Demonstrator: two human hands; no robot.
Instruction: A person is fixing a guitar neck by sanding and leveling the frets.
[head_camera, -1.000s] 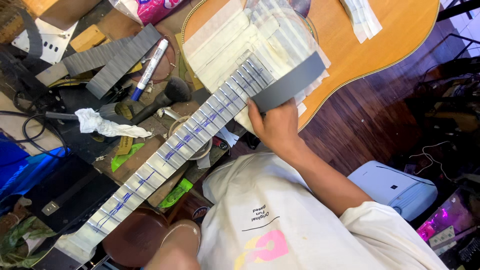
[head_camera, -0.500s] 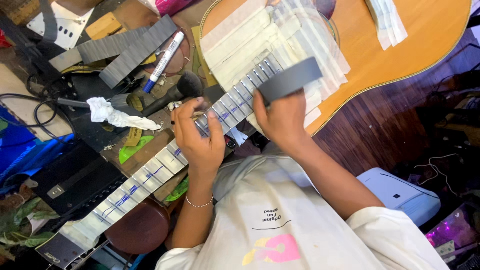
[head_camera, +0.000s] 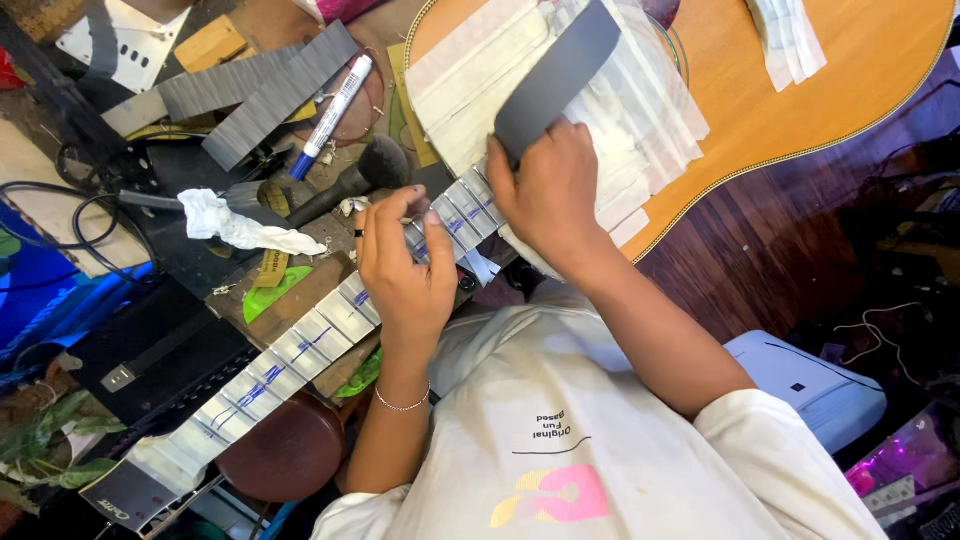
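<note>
Two hands work the guitar neck (head_camera: 300, 345) — your right hand (head_camera: 552, 195) pinches a dark sanding strip (head_camera: 556, 78) that sticks up past the fingers over the taped body (head_camera: 800, 90). Your left hand (head_camera: 402, 272) clasps the neck just beside it, fingers curled over the taped frets; a marker (head_camera: 333, 115) lies well beyond.

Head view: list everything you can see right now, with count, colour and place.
guitar: one, orange-brown body, taped neck running lower left
sanding strip: one, dark grey, over the guitar body
marker: one, white and blue, upper left
grey strips: two, crossed beside the marker
brush: one, black, left of the neck
rag: one, white, left
left hand: on the neck
right hand: holding the sanding strip
</note>
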